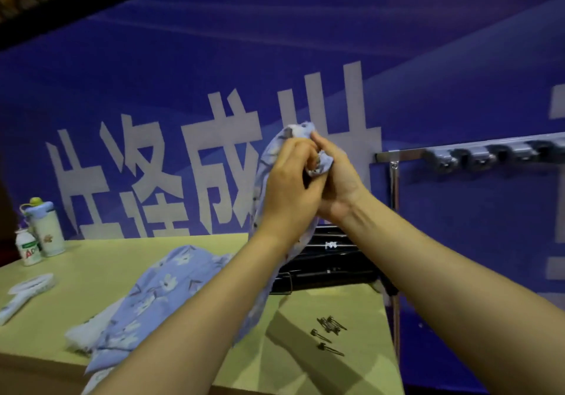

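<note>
A light blue garment with white flowers (pixel 159 290) lies partly on the pale green table (pixel 321 373), and one end of it is lifted high in front of the blue wall. My left hand (pixel 290 180) and my right hand (pixel 334 177) are raised together at that lifted end. Both grip the bunched fabric between curled fingers, palms nearly touching. The cloth hangs down behind my left forearm to the table.
Several metal clips (pixel 328 332) lie at the table's right front. A stack of black hangers (pixel 327 260) sits behind my arms. A metal rail (pixel 406 153) with grey hooks (pixel 477 157) runs right. Two bottles (pixel 42 232) and a white handheld fan (pixel 27 290) stand left.
</note>
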The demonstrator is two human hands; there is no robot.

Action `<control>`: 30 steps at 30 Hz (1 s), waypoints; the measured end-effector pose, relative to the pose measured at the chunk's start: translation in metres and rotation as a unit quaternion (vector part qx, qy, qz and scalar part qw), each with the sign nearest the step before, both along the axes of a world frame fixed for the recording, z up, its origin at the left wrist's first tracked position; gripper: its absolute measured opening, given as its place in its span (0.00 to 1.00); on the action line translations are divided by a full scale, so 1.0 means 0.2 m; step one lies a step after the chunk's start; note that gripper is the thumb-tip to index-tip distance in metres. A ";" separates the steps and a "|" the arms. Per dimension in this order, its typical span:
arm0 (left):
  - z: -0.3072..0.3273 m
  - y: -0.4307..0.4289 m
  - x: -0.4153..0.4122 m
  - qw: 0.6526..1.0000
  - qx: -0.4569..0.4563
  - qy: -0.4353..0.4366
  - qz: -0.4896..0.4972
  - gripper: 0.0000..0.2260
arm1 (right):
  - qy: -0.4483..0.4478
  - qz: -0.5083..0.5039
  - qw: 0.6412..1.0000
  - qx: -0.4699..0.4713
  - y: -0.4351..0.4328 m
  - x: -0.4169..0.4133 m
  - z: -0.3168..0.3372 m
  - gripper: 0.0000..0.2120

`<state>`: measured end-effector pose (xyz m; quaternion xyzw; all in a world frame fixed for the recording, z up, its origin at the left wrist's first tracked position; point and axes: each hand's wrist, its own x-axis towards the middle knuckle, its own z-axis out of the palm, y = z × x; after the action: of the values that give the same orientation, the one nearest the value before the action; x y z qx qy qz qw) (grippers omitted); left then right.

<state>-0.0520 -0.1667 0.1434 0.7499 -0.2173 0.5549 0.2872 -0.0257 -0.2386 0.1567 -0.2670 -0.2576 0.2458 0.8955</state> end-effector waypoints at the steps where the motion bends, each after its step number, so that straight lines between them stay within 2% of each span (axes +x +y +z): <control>1: 0.03 -0.06 -0.03 1.000 0.009 -0.003 -0.020 0.06 | -0.016 -0.017 1.000 0.001 -0.08 -0.03 0.04 0.17; 3: 0.09 -0.20 -0.07 0.997 -0.007 0.007 -0.078 0.03 | -0.065 -0.099 0.992 -0.036 -0.22 -0.03 0.10 0.15; 4: 0.10 -0.25 -0.07 0.993 -0.031 0.025 -0.111 0.05 | -0.091 -0.133 0.986 -0.045 -0.27 -0.03 0.13 0.13; 7: 0.14 -0.50 -0.11 0.963 -0.129 0.067 -0.225 0.06 | -0.101 -0.234 0.967 -0.018 -0.51 -0.04 0.17 0.14; 9: 0.17 -0.62 -0.12 0.952 -0.194 0.078 -0.223 0.02 | -0.124 -0.324 0.938 -0.024 -0.68 -0.04 0.17 0.13; 12: 0.19 -0.77 -0.12 0.916 -0.260 0.163 -0.259 0.08 | -0.189 -0.410 0.890 -0.064 -0.90 -0.07 0.16 0.12; 14: 0.16 -0.84 -0.10 0.892 -0.257 0.240 -0.285 0.12 | -0.229 -0.418 0.872 -0.113 -0.99 -0.08 0.12 0.14; 16: 0.06 -0.88 -0.07 0.876 -0.244 0.312 -0.277 0.17 | -0.253 -0.396 0.858 -0.206 -1.05 -0.09 0.04 0.14; 19: -0.16 -0.86 -0.01 0.834 -0.270 0.408 -0.256 0.29 | -0.236 -0.351 0.839 -0.342 -1.09 -0.08 -0.13 0.16; 20: -0.24 -0.83 0.01 0.820 -0.274 0.437 -0.249 0.29 | -0.228 -0.357 0.830 -0.363 -1.09 -0.07 -0.20 0.17; 23: -0.50 -0.78 0.02 0.786 -0.284 0.501 -0.226 0.19 | -0.219 -0.324 0.819 -0.419 -1.05 -0.07 -0.45 0.21; 26: -0.63 -0.76 0.00 0.763 -0.320 0.529 -0.189 0.16 | -0.252 -0.260 0.764 -0.534 -1.02 0.00 -0.61 0.09; 28: -0.65 -0.74 0.01 0.762 -0.324 0.536 -0.166 0.15 | -0.243 -0.230 0.743 -0.580 -0.99 0.01 -0.65 0.13; 30: -0.67 -0.72 0.03 0.778 -0.302 0.532 -0.141 0.14 | -0.251 -0.219 0.726 -0.602 -0.95 0.02 -0.67 0.14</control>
<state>-0.0466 -0.3102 0.0097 0.7611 0.0455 0.0581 0.6444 -0.0225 -0.4287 0.0222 -0.8508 -0.2054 0.0702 0.4787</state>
